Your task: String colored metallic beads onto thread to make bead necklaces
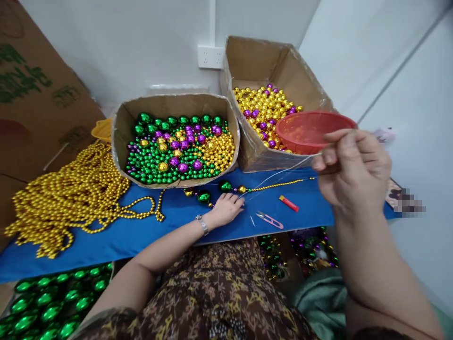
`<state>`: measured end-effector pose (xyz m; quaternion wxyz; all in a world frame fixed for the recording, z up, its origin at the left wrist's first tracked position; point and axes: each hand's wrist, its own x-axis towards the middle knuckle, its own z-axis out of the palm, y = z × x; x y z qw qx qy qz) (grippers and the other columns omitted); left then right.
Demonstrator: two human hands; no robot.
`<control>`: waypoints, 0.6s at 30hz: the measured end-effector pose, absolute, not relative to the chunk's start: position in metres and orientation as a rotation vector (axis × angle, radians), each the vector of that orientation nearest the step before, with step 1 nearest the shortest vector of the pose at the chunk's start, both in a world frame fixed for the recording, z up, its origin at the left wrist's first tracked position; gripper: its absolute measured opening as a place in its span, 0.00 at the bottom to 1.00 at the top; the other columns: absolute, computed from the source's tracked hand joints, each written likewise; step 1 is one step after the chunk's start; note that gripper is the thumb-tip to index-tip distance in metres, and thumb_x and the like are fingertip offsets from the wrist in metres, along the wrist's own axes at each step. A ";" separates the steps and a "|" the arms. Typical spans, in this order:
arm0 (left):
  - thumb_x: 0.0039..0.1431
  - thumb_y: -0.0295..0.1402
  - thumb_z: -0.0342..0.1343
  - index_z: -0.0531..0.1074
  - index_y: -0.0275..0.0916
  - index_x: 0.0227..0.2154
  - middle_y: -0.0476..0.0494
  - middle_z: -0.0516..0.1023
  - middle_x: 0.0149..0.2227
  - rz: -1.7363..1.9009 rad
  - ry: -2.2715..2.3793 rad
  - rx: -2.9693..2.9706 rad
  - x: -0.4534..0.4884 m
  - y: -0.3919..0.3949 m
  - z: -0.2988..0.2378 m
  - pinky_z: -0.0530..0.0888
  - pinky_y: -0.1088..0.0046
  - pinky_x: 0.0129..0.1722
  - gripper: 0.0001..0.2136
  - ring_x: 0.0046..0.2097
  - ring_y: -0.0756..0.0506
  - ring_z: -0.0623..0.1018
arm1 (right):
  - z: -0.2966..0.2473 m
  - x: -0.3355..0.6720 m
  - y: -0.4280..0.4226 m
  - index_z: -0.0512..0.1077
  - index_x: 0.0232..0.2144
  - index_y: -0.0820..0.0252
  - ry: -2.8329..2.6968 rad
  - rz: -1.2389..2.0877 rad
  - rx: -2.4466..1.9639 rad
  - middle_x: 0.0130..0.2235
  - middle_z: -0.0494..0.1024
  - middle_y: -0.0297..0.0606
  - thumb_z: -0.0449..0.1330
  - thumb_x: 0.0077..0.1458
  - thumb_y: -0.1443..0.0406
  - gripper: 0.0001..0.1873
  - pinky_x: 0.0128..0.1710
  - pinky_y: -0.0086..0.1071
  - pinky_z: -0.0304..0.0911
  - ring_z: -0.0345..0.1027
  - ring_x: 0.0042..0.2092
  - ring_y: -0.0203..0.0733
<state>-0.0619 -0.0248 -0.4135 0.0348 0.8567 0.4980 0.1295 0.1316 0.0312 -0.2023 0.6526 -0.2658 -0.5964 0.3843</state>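
Note:
My right hand [354, 165] is raised on the right, thumb and fingers pinched on a white string [276, 174]. The string slants down to my left hand [228, 208], which rests low over the blue cloth with its fingers bent together around the string's lower end. What lies under the left fingers is partly hidden. Beside that hand is a bead strand with large green beads [203, 196], gold beads and a thin gold bead chain [279, 184]. Pink thread snips [271, 220], a needle-like white piece [252, 221] and a red and yellow tube [289, 203] lie nearby.
A cut-down box [231, 165] holds green, purple and gold beads. Behind it on the right stands a larger carton [262, 163] of gold and purple beads with a red bowl [300, 146]. Gold bead chains [81, 189] heap at left; large green balls [49, 297] sit below the table.

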 end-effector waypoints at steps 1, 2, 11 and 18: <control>0.66 0.37 0.46 0.68 0.37 0.49 0.37 0.75 0.46 0.361 1.562 2.618 -0.065 -0.025 -0.417 0.70 0.61 0.46 0.14 0.46 0.40 0.74 | -0.204 0.140 0.037 0.73 0.28 0.61 -1.323 0.817 -0.630 0.20 0.64 0.25 0.67 0.51 0.57 0.12 0.20 0.24 0.57 0.56 0.21 0.26; 0.67 0.37 0.46 0.69 0.38 0.47 0.38 0.75 0.43 0.339 1.589 2.605 -0.069 -0.027 -0.420 0.71 0.62 0.44 0.12 0.44 0.41 0.75 | -0.207 0.150 0.044 0.73 0.28 0.61 -1.291 0.765 -0.656 0.19 0.64 0.25 0.67 0.50 0.57 0.13 0.19 0.24 0.56 0.56 0.20 0.26; 0.66 0.34 0.45 0.69 0.37 0.39 0.40 0.72 0.39 0.170 1.754 2.564 -0.126 -0.070 -0.410 0.70 0.65 0.37 0.10 0.37 0.43 0.74 | -0.241 0.228 0.109 0.66 0.24 0.59 -0.847 0.438 -0.974 0.12 0.59 0.20 0.45 0.63 0.72 0.17 0.13 0.22 0.42 0.51 0.12 0.27; 0.64 0.27 0.45 0.71 0.36 0.45 0.35 0.74 0.42 0.002 2.030 2.468 -0.160 -0.075 -0.405 0.70 0.61 0.40 0.12 0.42 0.39 0.74 | -0.244 0.221 0.100 0.67 0.26 0.60 -0.948 0.403 -0.918 0.14 0.62 0.22 0.51 0.62 0.69 0.12 0.15 0.24 0.50 0.54 0.14 0.28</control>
